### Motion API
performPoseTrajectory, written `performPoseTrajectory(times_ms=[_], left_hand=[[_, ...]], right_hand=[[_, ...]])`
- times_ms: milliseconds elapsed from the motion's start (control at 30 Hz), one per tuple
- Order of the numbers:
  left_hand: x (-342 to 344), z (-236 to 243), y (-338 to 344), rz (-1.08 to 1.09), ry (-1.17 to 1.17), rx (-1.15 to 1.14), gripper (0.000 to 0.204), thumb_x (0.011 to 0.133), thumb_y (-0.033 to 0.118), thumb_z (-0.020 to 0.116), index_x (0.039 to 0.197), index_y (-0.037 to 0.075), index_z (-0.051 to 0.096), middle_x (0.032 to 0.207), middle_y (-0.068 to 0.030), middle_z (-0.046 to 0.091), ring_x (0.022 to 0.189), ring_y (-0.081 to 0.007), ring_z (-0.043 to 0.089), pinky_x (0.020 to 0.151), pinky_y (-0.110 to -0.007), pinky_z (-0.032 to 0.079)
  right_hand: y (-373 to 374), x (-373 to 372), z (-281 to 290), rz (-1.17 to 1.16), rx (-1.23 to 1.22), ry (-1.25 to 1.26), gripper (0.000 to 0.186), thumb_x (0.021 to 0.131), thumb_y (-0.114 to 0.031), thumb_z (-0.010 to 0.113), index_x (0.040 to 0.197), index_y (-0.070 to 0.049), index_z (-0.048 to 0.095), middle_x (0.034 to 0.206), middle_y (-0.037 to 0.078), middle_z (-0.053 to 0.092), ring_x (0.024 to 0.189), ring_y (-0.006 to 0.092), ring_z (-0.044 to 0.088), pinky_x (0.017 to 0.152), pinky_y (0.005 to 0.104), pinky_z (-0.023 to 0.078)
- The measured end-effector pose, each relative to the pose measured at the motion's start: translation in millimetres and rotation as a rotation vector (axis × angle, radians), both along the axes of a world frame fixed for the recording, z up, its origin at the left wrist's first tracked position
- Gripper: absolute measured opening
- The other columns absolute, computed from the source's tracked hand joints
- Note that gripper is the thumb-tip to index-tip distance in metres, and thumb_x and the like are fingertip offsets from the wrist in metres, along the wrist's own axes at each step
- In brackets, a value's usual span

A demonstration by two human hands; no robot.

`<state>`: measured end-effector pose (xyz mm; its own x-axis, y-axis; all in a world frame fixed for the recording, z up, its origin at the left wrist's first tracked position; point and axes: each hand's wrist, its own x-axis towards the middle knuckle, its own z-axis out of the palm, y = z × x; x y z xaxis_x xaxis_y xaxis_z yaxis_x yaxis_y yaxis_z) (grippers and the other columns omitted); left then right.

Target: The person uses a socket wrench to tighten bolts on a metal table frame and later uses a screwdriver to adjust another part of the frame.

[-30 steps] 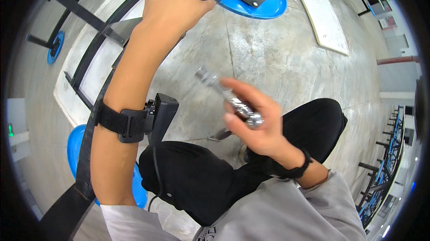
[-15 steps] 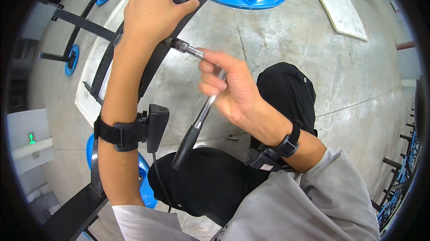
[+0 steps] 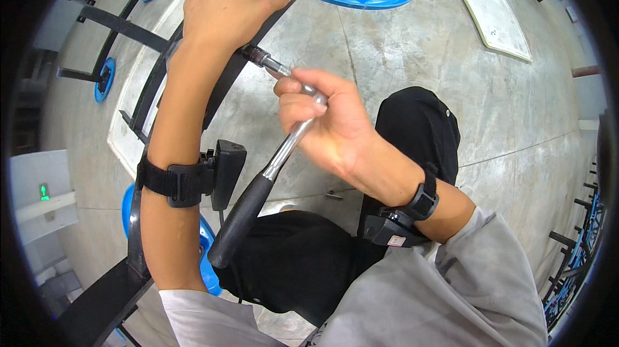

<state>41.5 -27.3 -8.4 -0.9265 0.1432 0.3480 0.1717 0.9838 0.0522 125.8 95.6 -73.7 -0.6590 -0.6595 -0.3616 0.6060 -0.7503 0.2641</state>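
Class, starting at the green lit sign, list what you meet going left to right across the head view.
Green lit sign → left forearm → socket wrench's black grip → right hand → white panel → blue-and-black frames

A long white panel (image 3: 487, 9) lies flat on the grey concrete floor (image 3: 477, 121), small dark marks dotting its face. One thin seam (image 3: 348, 50) in that floor runs to the left of the panel; a second seam (image 3: 516, 152) crosses below it. To the panel's right, a reddish band (image 3: 584, 71) edges a pale wall. Below and right of the panel stand crowded black-and-blue frames (image 3: 570, 263). Well to its left, a green sign (image 3: 44, 192) glows against a whitish surface (image 3: 39, 166).
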Motion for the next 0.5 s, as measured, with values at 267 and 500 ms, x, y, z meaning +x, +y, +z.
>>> performPoseTrajectory(times_ms=[267,500], left_hand=[[-6,-9,-4,-0.001,0.006,0.007,0.056,0.066,0.048,0.064,0.091,-0.002,0.060,0.075,-0.0201,0.060,0.072,-0.0346,0.059,0.065,-0.041,0.044],[-6,-9,-3,0.031,-0.008,0.051,0.047,0.064,0.044,0.064,0.084,0.002,0.060,0.074,-0.0177,0.062,0.073,-0.0342,0.061,0.067,-0.042,0.048]], right_hand=[[12,-12,1,0.057,-0.152,-0.009,0.028,0.085,-0.006,0.048,0.107,0.008,0.038,0.075,0.006,0.044,0.045,0.0060,0.036,0.041,0.0177,0.036],[-3,1,-8,-0.029,-0.182,-0.039,0.018,0.085,-0.006,0.047,0.099,0.003,0.042,0.073,0.005,0.044,0.045,0.0053,0.036,0.041,0.0159,0.037]])
